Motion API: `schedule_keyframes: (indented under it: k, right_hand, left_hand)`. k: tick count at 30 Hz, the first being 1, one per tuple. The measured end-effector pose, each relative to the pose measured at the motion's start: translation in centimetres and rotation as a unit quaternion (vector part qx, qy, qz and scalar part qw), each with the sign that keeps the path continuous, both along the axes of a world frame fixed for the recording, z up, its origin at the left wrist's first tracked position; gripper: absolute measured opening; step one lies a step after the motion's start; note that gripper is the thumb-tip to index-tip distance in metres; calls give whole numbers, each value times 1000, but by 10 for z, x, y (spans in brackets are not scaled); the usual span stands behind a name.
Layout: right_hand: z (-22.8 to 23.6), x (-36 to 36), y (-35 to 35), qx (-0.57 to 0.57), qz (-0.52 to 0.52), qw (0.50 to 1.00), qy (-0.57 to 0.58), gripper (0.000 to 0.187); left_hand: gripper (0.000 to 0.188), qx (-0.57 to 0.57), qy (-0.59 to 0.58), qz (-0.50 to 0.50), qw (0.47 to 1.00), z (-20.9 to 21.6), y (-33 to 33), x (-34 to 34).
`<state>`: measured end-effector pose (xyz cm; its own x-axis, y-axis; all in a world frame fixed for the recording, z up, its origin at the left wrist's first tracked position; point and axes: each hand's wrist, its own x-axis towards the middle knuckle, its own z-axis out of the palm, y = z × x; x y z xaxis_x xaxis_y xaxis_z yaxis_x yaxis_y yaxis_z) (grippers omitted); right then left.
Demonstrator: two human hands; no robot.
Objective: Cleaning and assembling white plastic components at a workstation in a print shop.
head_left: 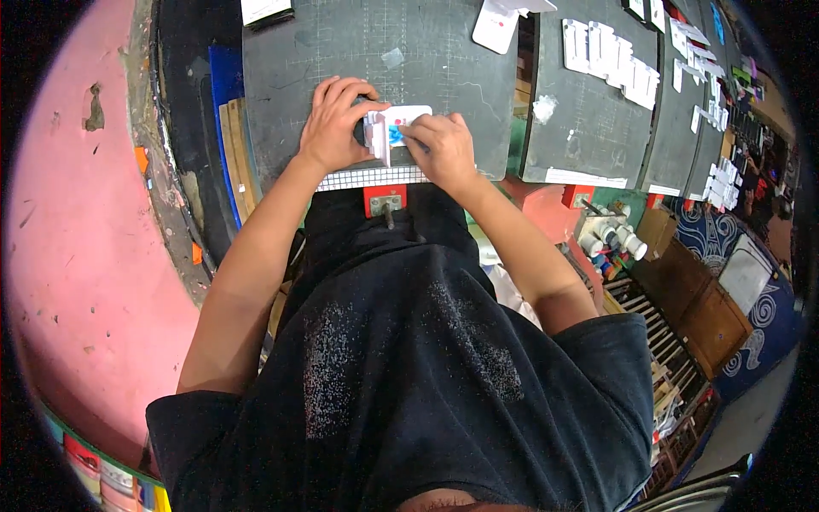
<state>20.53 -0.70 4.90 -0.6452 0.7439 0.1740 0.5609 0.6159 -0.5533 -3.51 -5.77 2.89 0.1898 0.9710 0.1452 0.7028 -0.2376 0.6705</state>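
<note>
Presently, a small white card package (pixel 397 128) with a blue printed patch on its face is held between both hands over the near edge of a dark grey cutting mat (pixel 290 77), which lies on the work surface directly ahead of the person. The package appears folded, with one flap standing up on its left side.

The left hand (pixel 334 124) is curled against the left end of the package, fingers arched over the top; its grip is narrow and closed on the package. The right hand (pixel 442 147) is pressed on the package's right end and lower edge, fingers bent down, its grip likewise closed on the package. Just below both hands, a white gridded ruler strip (pixel 371 177) is seen along the mat's front edge, and beneath it a red clamp bracket (pixel 385 200).

At the mat's upper left corner a white slip (pixel 264 10) is noted. At the upper right corner a white card (pixel 496 24) overhangs the mat. Further right, on a second dark mat (pixel 589 128), a row of white rectangular packages (pixel 610 60) is laid out overlapping. Beyond it, more small white pieces (pixel 712 119) are scattered on further mats. Lower right, a cluster of white bottles (pixel 616 235) stands in a small tray.
</note>
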Motion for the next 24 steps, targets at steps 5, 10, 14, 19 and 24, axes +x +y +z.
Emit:
schedule_keyframes:
  k: [5, 10, 14, 19, 24]
  right_hand:
    - [-1, -4, -5, -7, -66, 998, -12, 14]
    - [-5, -5, -3, 1, -18, 1000, -9, 11]
    - [-4, -3, 4, 5, -66, 998, 1, 10]
    - [3, 2, -8, 28, 15, 998, 52, 12]
    - [7, -3, -5, -39, -67, 997, -29, 14]
  left_hand:
    - [75, 6, -1, 0, 1000, 1, 1, 0]
    - [74, -2, 9, -2, 1000, 2, 2, 0]
    - [74, -1, 14, 2, 1000, 1, 2, 0]
    - [75, -5, 7, -2, 1000, 1, 1, 0]
    - [75, -6, 5, 0, 1000, 2, 1, 0]
